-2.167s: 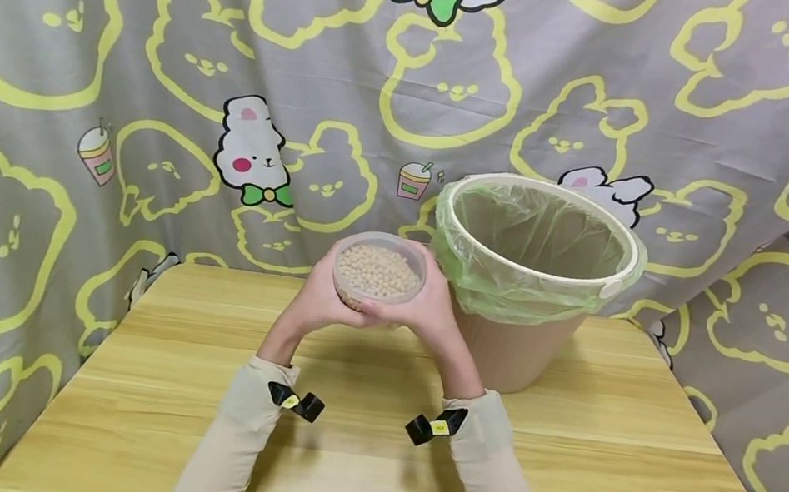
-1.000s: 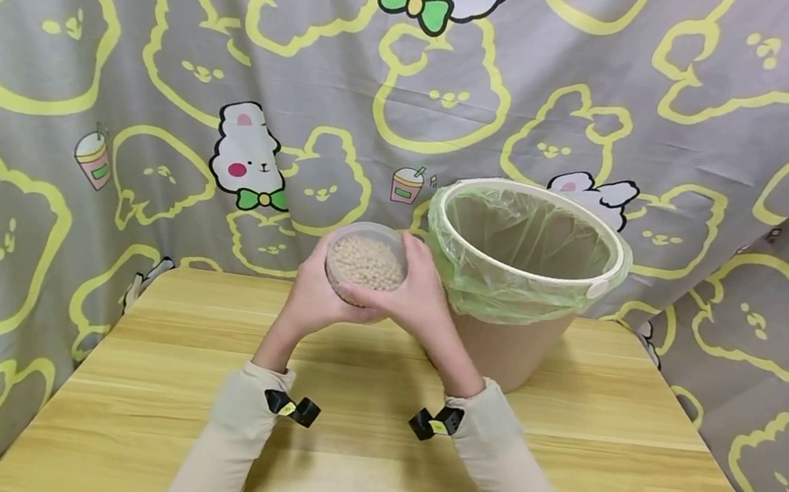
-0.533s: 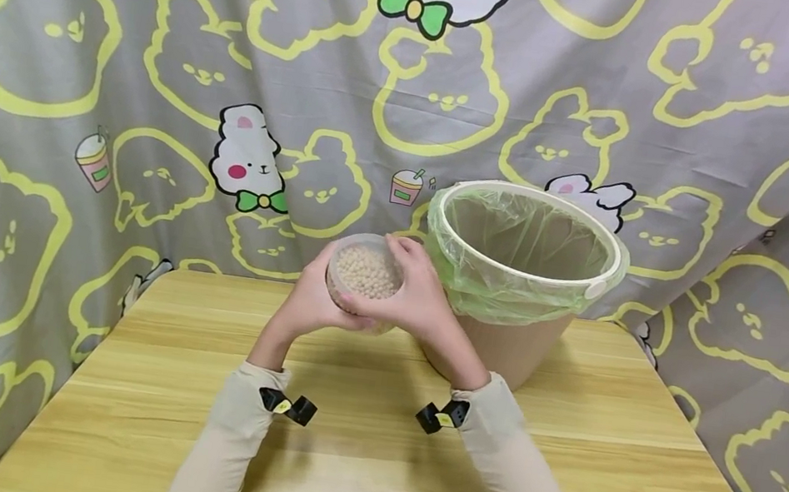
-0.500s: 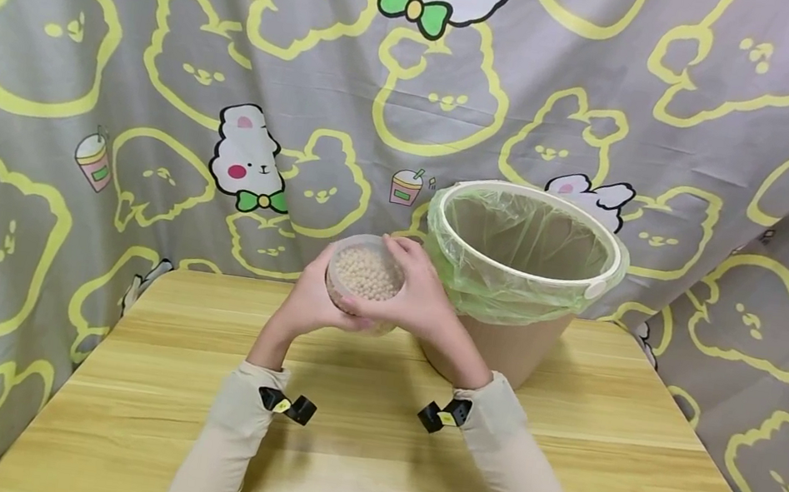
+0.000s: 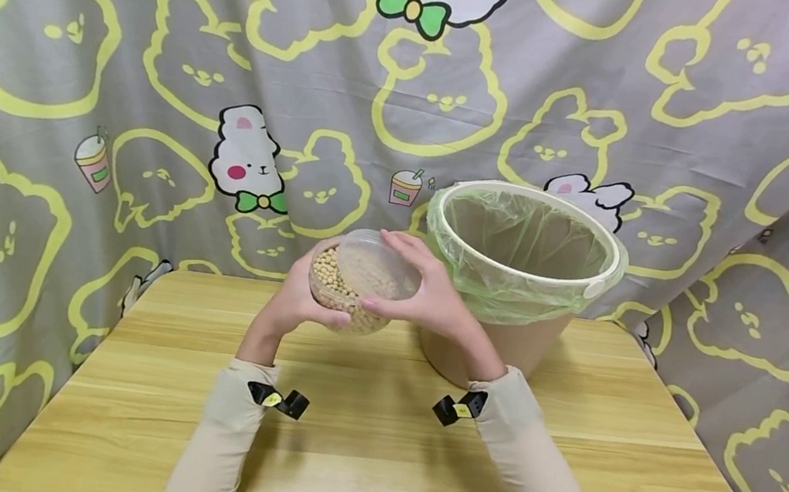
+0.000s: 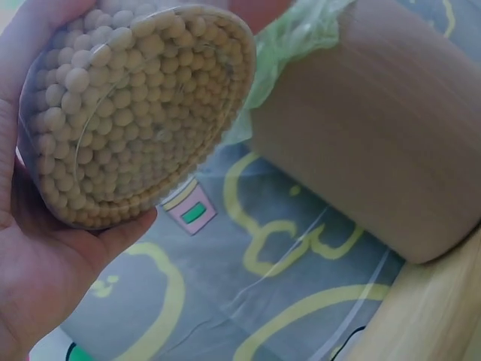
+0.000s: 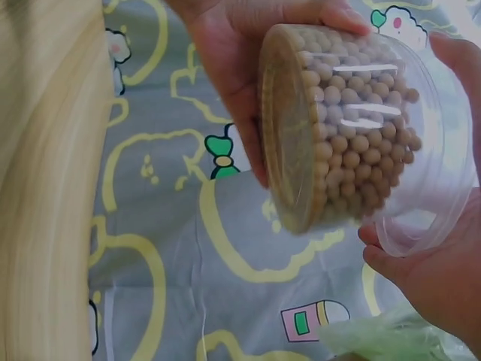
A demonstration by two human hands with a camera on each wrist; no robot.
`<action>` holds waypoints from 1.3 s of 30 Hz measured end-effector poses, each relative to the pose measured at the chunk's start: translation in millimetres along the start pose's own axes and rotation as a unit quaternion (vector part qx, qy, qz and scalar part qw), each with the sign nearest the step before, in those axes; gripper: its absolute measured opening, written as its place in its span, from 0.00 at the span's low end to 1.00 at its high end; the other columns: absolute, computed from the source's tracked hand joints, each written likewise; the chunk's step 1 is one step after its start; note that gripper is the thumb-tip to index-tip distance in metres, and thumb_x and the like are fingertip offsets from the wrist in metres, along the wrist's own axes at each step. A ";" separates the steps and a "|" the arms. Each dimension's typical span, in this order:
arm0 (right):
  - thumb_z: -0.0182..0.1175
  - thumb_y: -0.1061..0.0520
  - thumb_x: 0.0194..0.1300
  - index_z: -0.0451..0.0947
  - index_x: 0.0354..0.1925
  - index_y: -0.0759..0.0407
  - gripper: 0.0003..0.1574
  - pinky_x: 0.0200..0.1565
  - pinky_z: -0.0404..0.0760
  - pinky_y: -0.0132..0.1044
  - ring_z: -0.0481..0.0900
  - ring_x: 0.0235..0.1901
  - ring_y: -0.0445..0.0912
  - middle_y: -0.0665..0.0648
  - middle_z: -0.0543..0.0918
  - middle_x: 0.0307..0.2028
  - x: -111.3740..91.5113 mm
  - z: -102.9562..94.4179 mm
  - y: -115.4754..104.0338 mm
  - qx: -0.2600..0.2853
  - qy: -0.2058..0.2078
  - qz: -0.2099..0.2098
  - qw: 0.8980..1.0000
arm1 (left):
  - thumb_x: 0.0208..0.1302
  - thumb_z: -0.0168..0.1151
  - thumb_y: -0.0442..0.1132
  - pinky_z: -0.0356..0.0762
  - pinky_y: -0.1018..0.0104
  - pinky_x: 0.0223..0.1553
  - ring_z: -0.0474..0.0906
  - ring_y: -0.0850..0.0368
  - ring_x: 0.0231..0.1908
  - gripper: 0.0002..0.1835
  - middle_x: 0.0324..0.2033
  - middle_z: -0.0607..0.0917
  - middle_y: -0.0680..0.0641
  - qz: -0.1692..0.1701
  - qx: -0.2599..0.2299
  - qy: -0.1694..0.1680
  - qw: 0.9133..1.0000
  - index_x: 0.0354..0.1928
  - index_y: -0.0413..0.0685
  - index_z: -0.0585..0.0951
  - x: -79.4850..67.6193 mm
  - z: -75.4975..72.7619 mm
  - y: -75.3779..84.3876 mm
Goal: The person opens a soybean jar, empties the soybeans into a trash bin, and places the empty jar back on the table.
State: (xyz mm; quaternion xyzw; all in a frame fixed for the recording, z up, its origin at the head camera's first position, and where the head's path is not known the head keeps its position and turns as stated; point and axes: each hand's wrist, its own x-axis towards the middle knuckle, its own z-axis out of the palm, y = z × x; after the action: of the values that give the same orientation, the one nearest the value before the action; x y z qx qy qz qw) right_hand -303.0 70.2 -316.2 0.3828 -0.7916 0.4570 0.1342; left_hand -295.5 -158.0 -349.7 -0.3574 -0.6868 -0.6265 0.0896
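Observation:
A round clear plastic tub (image 5: 362,324) filled with small tan balls hangs over the table, tilted. My left hand (image 5: 291,290) grips its side, thumb along the near wall and fingers behind. The left wrist view shows the balls through the base of the tub (image 6: 143,128) with the palm against its wall. My right hand (image 5: 433,295) holds a translucent lid (image 5: 365,263) by its edge, thumb on the near side and fingers at the far rim. The lid sits shifted to the right over the mouth, baring balls on the left. In the right wrist view, the lid (image 7: 443,162) leans at the mouth.
A pinkish-beige bin (image 5: 494,348) lined with a green plastic bag (image 5: 508,300) stands on the table just right of my right hand. The wooden table (image 5: 349,458) ends at a grey patterned curtain (image 5: 298,73) behind.
The lid has come off the tub's rim and moved right with my right hand. My left hand and the tub have shifted slightly left, uncovering some balls.

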 end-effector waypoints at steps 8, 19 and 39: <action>0.75 0.49 0.44 0.62 0.68 0.47 0.55 0.64 0.64 0.46 0.62 0.65 0.43 0.49 0.65 0.66 -13.8 -10.8 8.0 -0.002 -0.004 0.018 1.000 | 0.30 0.73 0.19 0.71 0.67 0.57 0.70 0.53 0.55 0.54 0.60 0.66 0.31 0.016 -0.004 0.041 0.999 0.67 0.35 0.59 -3.8 -18.3 3.7; 0.73 0.39 0.43 0.57 0.70 0.44 0.59 0.64 0.62 0.54 0.61 0.65 0.48 0.50 0.61 0.67 -46.8 -10.2 23.6 -0.064 -0.056 0.045 0.995 | 0.31 0.72 0.17 0.70 0.68 0.56 0.68 0.52 0.56 0.54 0.61 0.63 0.27 0.026 -0.008 0.081 0.996 0.67 0.33 0.58 -8.3 -33.8 6.8; 0.63 0.20 0.37 0.58 0.70 0.57 0.71 0.66 0.62 0.49 0.57 0.67 0.54 0.62 0.59 0.68 -94.5 31.7 81.2 -0.180 -0.242 0.111 0.947 | 0.30 0.75 0.19 0.71 0.68 0.56 0.69 0.52 0.56 0.55 0.61 0.66 0.33 -0.008 0.015 0.070 0.997 0.67 0.39 0.60 -6.0 -25.6 5.8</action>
State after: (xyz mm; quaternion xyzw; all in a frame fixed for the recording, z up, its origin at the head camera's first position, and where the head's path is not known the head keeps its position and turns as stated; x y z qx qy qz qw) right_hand -294.4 113.2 -437.1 0.3613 -0.9068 0.2121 -0.0465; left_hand -296.0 -184.2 -343.3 -0.3057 -0.6906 -0.6407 0.1380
